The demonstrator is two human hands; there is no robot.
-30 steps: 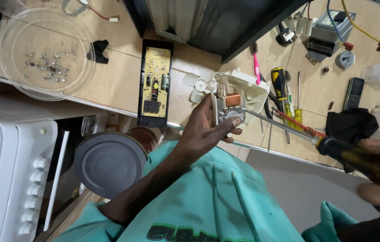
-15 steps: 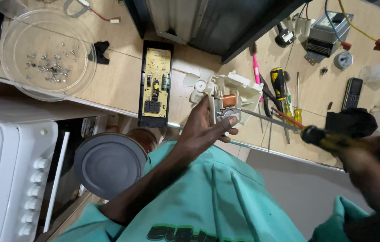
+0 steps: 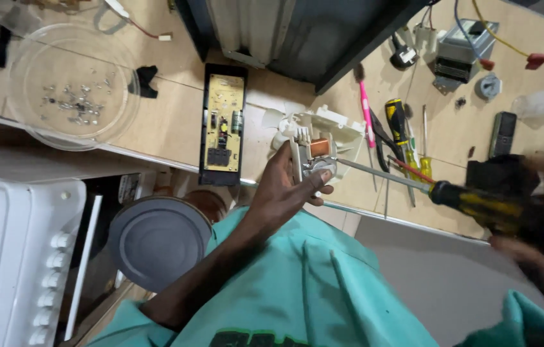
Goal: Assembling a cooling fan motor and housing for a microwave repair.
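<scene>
My left hand [image 3: 291, 186] grips a small fan motor [image 3: 318, 154] with a copper coil, set in a white plastic housing [image 3: 342, 132] at the edge of the wooden bench. My right hand [image 3: 542, 244], blurred at the right edge, holds a long screwdriver [image 3: 477, 202] with a yellow and black handle. Its metal shaft [image 3: 375, 173] runs left and its tip touches the motor beside my left fingers.
A black-framed circuit board [image 3: 222, 125] lies left of the motor. A glass turntable plate [image 3: 73, 87] holds several screws. Pliers, screwdrivers and a pink tool [image 3: 400, 128] lie right of the housing. A transformer [image 3: 461, 54], a phone [image 3: 503, 132], a white appliance [image 3: 8, 250] and a grey round lid [image 3: 156, 241] are around.
My right hand has shifted with the screwdriver, and the shaft has stayed at the motor. My left hand keeps its hold on the motor.
</scene>
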